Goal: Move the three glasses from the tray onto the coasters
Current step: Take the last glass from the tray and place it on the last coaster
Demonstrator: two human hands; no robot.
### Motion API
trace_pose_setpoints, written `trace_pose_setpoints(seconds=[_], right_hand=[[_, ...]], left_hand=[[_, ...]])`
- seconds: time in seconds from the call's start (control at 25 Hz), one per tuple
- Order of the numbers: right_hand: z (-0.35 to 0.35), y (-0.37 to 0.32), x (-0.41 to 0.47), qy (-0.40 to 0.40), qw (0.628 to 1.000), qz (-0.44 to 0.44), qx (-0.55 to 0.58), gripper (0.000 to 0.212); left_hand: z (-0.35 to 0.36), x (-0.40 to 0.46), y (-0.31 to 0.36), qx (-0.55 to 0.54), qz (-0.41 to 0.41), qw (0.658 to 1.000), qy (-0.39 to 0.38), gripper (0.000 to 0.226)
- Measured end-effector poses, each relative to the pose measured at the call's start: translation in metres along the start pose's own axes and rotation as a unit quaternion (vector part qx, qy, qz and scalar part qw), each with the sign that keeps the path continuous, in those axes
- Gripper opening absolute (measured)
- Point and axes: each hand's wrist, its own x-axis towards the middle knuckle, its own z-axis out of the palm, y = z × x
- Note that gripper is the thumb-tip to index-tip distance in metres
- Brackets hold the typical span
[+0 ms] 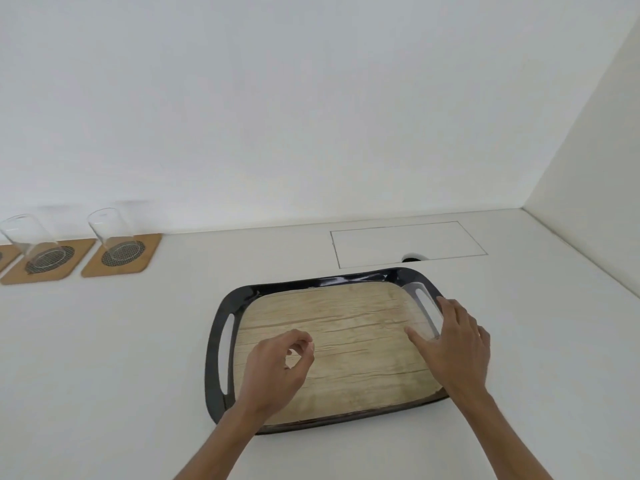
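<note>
Wrapped around the last glass (pixel 420 311) on the tray (pixel 221 344), the right hand (pixel 453 341) holds it — next, lift and carry it to the free coaster (pixel 5 256).

A plain, bare indoor setting, likely an office or studio: a white table (pixel 138 341) meets blank white walls (pixel 311 98) at twelve and three o'clock. At one o'clock, a flush rectangular cable hatch (pixel 408 243) is set into the tabletop.

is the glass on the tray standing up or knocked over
Upright. The glass stands at the tray's right end, open rim on top, right hand around it.
</note>
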Motion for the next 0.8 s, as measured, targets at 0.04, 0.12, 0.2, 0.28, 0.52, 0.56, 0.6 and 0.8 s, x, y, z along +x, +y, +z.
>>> trace_pose_setpoints(seconds=[0.04, 0.12, 0.2, 0.28, 0.52, 0.56, 0.6, 0.8], right_hand=[[0.003, 0.003, 0.0, -0.02, 0.999, 0.002, -0.025, 0.082], [0.01, 0.007, -0.003, -0.034, 0.998, -0.001, -0.054, 0.083], [0.014, 0.01, -0.003, -0.022, 0.999, 0.0, -0.046, 0.079], [0.015, 0.012, -0.002, -0.011, 1.0, 0.006, -0.015, 0.074], [0.008, 0.009, 0.002, 0.03, 0.995, 0.001, 0.091, 0.067], [0.004, 0.007, 0.004, 0.033, 0.992, 0.003, 0.12, 0.068], [0.0, 0.004, 0.007, 0.031, 0.988, 0.004, 0.149, 0.071], [-0.027, -0.014, 0.017, 0.014, 0.959, -0.016, 0.284, 0.08]], left_hand=[[0.006, 0.001, 0.005, 0.002, -0.003, 1.0, -0.001, 0.014], [0.019, 0.005, 0.014, 0.006, -0.003, 1.0, -0.012, 0.016], [0.031, 0.009, 0.023, 0.01, 0.0, 1.0, -0.027, 0.017], [0.041, 0.014, 0.031, 0.022, 0.003, 0.999, -0.036, 0.018], [0.061, 0.036, 0.056, 0.116, 0.097, 0.986, -0.064, 0.04], [0.063, 0.043, 0.059, 0.132, 0.115, 0.982, -0.077, 0.047], [0.066, 0.05, 0.063, 0.144, 0.128, 0.977, -0.089, 0.054], [0.073, 0.082, 0.08, 0.158, 0.161, 0.962, -0.155, 0.095]])
